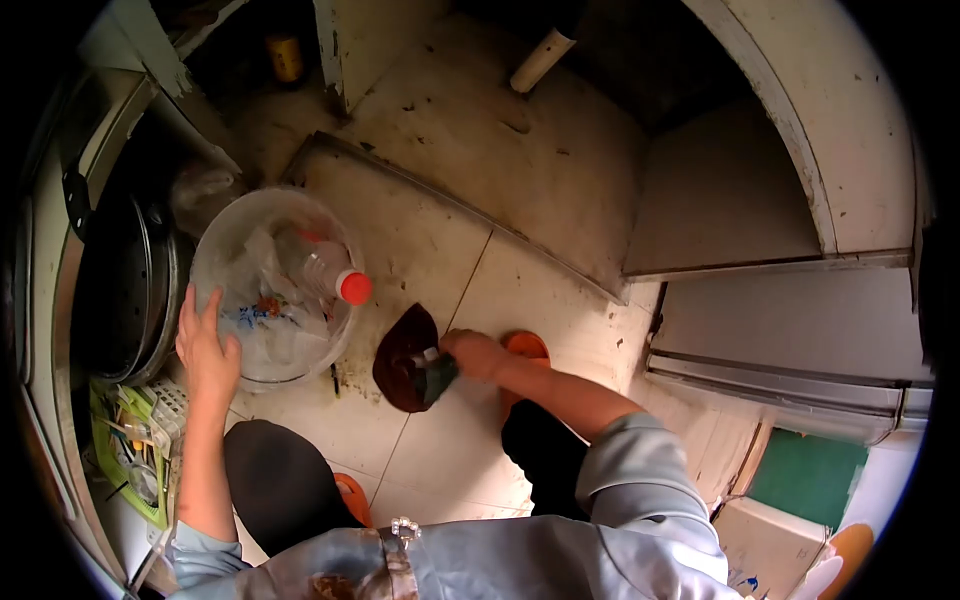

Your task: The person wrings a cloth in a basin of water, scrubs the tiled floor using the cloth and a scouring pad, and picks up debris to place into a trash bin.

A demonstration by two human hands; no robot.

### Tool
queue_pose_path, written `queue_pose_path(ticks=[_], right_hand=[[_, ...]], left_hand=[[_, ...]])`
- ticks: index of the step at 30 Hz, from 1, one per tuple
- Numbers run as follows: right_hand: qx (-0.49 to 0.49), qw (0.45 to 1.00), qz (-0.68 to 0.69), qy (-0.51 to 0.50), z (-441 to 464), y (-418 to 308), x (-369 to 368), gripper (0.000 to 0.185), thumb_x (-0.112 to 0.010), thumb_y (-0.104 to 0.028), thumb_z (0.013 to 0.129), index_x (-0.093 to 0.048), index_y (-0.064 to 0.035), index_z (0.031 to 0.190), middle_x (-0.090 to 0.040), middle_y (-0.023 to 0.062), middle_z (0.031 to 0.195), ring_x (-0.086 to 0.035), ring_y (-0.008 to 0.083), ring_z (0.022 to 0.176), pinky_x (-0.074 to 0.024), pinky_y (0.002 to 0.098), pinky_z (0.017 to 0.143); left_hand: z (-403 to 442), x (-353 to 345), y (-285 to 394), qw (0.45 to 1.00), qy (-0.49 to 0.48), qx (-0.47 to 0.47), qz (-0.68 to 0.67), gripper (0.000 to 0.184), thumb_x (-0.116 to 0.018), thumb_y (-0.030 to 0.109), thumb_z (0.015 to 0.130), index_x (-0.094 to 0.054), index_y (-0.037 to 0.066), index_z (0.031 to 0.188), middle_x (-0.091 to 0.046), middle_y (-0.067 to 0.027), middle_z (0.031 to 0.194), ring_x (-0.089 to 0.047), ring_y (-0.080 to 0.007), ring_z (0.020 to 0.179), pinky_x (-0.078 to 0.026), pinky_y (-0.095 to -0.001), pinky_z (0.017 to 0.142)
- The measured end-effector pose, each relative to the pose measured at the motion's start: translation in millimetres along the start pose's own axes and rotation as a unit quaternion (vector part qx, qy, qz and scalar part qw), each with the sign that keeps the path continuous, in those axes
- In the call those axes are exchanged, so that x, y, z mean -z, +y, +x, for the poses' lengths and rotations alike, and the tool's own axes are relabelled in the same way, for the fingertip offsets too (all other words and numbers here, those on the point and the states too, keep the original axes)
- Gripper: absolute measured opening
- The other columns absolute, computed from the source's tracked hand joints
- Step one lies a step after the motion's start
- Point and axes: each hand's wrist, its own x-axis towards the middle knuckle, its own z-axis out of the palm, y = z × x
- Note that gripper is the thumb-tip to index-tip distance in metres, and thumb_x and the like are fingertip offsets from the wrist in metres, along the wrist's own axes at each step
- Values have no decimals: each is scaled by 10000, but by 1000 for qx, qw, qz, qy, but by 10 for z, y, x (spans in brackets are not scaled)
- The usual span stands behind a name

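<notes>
My left hand (208, 350) rests at the near-left rim of a round translucent plastic tub (275, 382), fingers spread. Inside the tub lie crumpled clear plastic bags (265, 262) and a clear bottle with a red cap (354, 288), which pokes over the rim. My right hand (475, 355) is closed low over the floor, around a dark greenish piece (436, 380). That piece overlaps a dark red-brown, pan-like thing (402, 352) on or just above the tiles. Whether the two are one object I cannot tell.
Black round pans (125, 285) stand at the left, above a green basket (125, 455) of small items. A raised ledge (470, 213) crosses the floor ahead, with a pipe (542, 60) beyond. Drawer fronts (780, 330) line the right. Orange slippers (526, 346) are on my feet.
</notes>
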Motion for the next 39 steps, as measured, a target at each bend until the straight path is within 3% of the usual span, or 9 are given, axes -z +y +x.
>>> queue_pose_path(ticks=[2, 6, 8, 10, 14, 19, 25, 32, 39], right_hand=[[-99, 993, 59, 3, 3, -92, 654, 280, -569, -44, 735, -550, -27, 1014, -576, 205, 990, -558, 353, 938, -446, 411, 817], [-212, 945, 101, 229, -154, 96, 1625, 295, -593, -73, 779, -530, -32, 1064, -601, 207, 918, -585, 350, 861, -459, 410, 756], [-181, 915, 96, 348, -195, 412, 1857, 334, -615, -94, 780, -521, -37, 1096, -612, 214, 896, -596, 354, 829, -470, 393, 746], [-219, 901, 122, 354, -190, 636, 2050, 440, -633, -132, 785, -482, -52, 1190, -586, 214, 1052, -570, 352, 951, -455, 361, 820], [-173, 891, -143, 393, -106, 1118, 1947, 548, -611, -217, 819, -396, -94, 1308, -427, 181, 1300, -405, 336, 1192, -353, 407, 961], [-138, 912, -161, 350, 244, 1418, 1729, 582, -530, -344, 869, -326, -120, 1366, -280, 167, 1413, -221, 323, 1322, -203, 512, 1039], [-251, 899, -197, 300, 857, 1685, 1488, 680, -438, -474, 886, -207, -114, 1414, -153, 156, 1467, -142, 352, 1340, -132, 548, 1043], [-117, 948, -193, 225, 868, 1795, 1753, 718, -471, -454, 872, -176, -92, 1417, -112, 160, 1474, -91, 351, 1355, -91, 546, 1049], [-142, 921, -218, 290, 862, 2228, 1860, 680, -454, -459, 879, -225, -91, 1403, -181, 154, 1457, -148, 351, 1339, -156, 557, 1022]], left_hand=[[-16, 75, 152, 999, 1, -39, -14, 588, -516, -2, 714, -428, 87, 1288, -297, -190, 1389, -292, -355, 1278, -221, -440, 1042], [75, 112, 420, 987, 18, -131, -88, 558, -575, 56, 717, -446, 75, 1259, -305, -165, 1391, -306, -352, 1271, -229, -450, 1036], [142, 108, 602, 973, 18, -182, -138, 543, -598, 81, 723, -453, 74, 1246, -318, -166, 1383, -315, -354, 1265, -237, -457, 1030], [182, 133, 888, 967, -1, -229, -108, 515, -587, 135, 749, -459, 59, 1242, -339, -170, 1372, -315, -346, 1269, -247, -444, 1030], [194, -5, 1314, 951, 8, -302, -61, 420, -567, 204, 783, -522, 60, 1175, -424, -170, 1306, -377, -337, 1229, -298, -446, 997], [75, -360, 1850, 873, 16, -398, -281, 324, -548, 95, 766, -576, 68, 1087, -514, -119, 1212, -448, -323, 1165, -371, -442, 934], [414, -1392, 2487, 966, -61, -199, -153, 582, -558, 211, 833, -325, 31, 1335, -224, -142, 1427, -215, -313, 1324, -277, -472, 1022], [1476, -2195, 2754, 993, -83, 0, -78, 680, -568, 284, 830, -247, 42, 1378, -160, -119, 1460, -145, -298, 1350, -211, -507, 1058], [1488, -2473, 2620, 995, -36, -20, -87, 743, -563, 377, 816, -219, 63, 1394, -70, -91, 1491, -63, -288, 1373, -231, -541, 1043]])
